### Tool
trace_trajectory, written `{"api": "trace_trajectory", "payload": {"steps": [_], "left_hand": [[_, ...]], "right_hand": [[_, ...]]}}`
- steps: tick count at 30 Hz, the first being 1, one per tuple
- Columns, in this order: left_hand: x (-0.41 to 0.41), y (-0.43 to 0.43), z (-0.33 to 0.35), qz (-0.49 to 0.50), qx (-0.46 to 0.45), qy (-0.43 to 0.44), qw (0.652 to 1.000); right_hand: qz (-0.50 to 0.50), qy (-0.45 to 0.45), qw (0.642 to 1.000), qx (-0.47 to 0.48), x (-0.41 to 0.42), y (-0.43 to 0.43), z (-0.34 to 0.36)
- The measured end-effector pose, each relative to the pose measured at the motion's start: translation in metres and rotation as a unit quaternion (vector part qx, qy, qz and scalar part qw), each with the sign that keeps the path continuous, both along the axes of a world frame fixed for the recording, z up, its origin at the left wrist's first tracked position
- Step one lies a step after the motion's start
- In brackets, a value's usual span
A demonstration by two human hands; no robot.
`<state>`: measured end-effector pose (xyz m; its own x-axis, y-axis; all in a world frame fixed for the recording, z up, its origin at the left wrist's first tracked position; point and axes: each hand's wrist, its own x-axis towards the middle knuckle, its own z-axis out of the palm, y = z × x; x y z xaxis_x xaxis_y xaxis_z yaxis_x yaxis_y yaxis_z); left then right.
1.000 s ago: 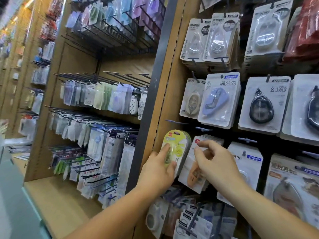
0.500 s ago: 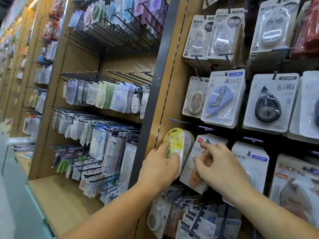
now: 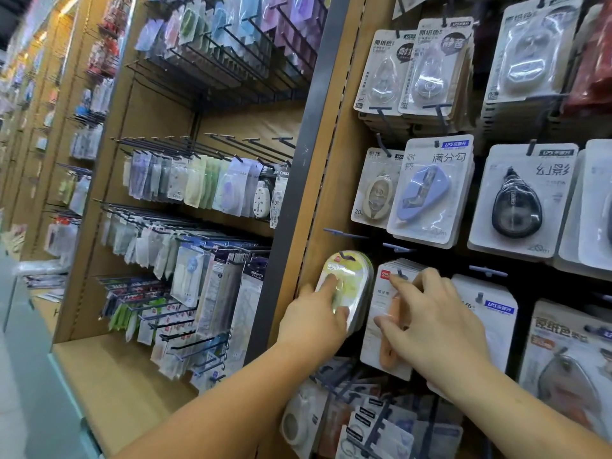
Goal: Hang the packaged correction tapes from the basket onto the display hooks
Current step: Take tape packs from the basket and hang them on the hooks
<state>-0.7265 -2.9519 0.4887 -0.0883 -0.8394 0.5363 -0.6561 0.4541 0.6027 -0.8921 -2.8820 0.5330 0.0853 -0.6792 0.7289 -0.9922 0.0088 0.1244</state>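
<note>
Correction tapes [image 3: 427, 200] are hanging all across this panel as carded blister packs, and I am working on two at the left end of a lower row. The yellow-green pack [image 3: 351, 276] is sitting on its hook [image 3: 346, 258], just beside the wooden upright [image 3: 334, 144]. My left hand [image 3: 314, 321] is lying released against it, forefinger and thumb stretched flat on the clear front, pressing rather than grasping. The orange pack [image 3: 376, 354] is fronting a stack of white cards just to the right. My right hand [image 3: 437, 332] is grasping it, forefinger reaching up towards the hang hole and thumb bearing on the card face. The basket is not showing in my view.

I am judging these packs to be very light: thin card, a thin plastic bubble, a small dispenser inside. The card is looking stiff enough to steer by an edge but likely to bend under a squeeze in the middle. The bubble is looking glossy, so a grip there would probably be slipping and might be denting it. The weak spot, I am guessing, is the punched hole, which could be tearing under a sideways tug against the wire. So I am favouring a pinch on the card margin near the top, keeping the pack square to the hook.
</note>
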Motion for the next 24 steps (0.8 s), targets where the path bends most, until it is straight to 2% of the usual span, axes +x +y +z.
{"api": "trace_trajectory", "payload": {"steps": [10, 13, 18, 24], "left_hand": [[-0.005, -0.007, -0.017, 0.060, 0.015, -0.063, 0.996], [0.009, 0.001, -0.028, 0.033, 0.016, -0.033, 0.999], [0.030, 0.038, -0.034, -0.047, -0.051, 0.038, 0.997], [0.033, 0.128, -0.071, -0.119, -0.075, 0.066, 0.988]], "right_hand": [[0.041, 0.053, 0.993, -0.098, -0.019, -0.001, -0.015], [0.050, 0.057, 0.992, -0.105, -0.018, 0.006, -0.018], [0.088, 0.028, 0.992, -0.086, -0.012, 0.042, -0.031], [0.125, -0.035, 0.991, -0.024, -0.012, 0.126, -0.082]]}}
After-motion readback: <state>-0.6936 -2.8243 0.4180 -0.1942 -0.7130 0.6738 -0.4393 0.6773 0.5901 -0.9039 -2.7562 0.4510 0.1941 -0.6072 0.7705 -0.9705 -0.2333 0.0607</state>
